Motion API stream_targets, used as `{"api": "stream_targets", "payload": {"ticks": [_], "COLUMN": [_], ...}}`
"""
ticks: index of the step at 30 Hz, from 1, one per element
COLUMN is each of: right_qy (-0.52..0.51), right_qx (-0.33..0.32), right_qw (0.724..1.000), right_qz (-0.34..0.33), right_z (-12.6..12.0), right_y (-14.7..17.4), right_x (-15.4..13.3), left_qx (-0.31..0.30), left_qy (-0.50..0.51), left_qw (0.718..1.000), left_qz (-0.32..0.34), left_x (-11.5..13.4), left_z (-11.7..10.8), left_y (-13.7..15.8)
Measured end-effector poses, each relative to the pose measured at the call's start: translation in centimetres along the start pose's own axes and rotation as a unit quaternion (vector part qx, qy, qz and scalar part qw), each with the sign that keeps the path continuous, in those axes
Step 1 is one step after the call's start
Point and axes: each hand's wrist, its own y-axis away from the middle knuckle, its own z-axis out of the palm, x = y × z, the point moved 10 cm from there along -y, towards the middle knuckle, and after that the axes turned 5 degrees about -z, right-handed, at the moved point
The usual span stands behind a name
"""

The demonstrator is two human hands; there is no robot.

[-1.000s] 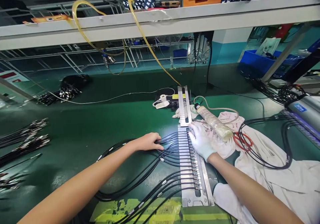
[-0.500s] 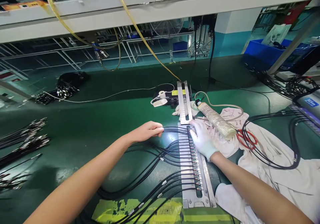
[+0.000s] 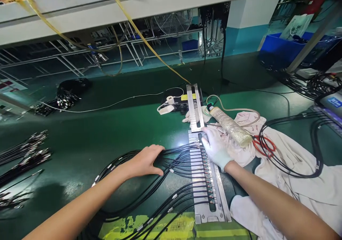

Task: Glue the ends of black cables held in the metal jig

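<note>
A slotted metal fixture (image 3: 197, 183) lies lengthwise before me, with black cables (image 3: 181, 149) seated side by side in its grooves. Their small metal ends line its right part. My left hand (image 3: 145, 160) is over the cable bundle left of the fixture, thumb and fingers apart; the cables pass beneath and between them. In a white glove, my right hand (image 3: 216, 148) rests on the fixture's far end, beside the uppermost cable ends. Its index finger and thumb are spread, fingertips touching the metal. A second slotted metal piece (image 3: 192, 106) extends beyond, leaning on a black box (image 3: 175, 105).
Right of the fixture are a wrapped tube (image 3: 231, 126), red-handled scissors (image 3: 263, 145) and a white cloth (image 3: 288, 161). More cable bundles (image 3: 24, 143) lie at left. A blue bin (image 3: 278, 51) stands back right; a yellow hose (image 3: 149, 36) hangs across the front.
My left hand has gone from pinching several cables near the fixture to spread fingers, lower and further left. Those cables now drop into the bundle. My right hand stays at the fixture's far end.
</note>
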Motion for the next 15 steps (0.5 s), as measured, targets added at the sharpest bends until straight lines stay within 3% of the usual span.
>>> {"api": "stream_targets", "payload": {"ticks": [4,10,15], "right_qy": [0.002,0.000,-0.001], "right_qx": [0.002,-0.001,-0.002], "right_qw": [1.000,1.000,1.000], "right_qz": [0.000,0.000,0.002], "right_z": [0.0,0.1,0.1], "right_y": [0.0,0.0,0.0], "right_x": [0.0,0.1,0.1], "left_qx": [-0.076,-0.146,-0.181], "left_qy": [0.008,0.072,0.114], "left_qw": [0.997,0.986,0.977], "left_qz": [-0.002,0.021,0.024], "left_x": [0.7,2.3,2.5], "left_z": [1.9,-0.2,0.7], "left_y": [0.6,1.6,2.1]}}
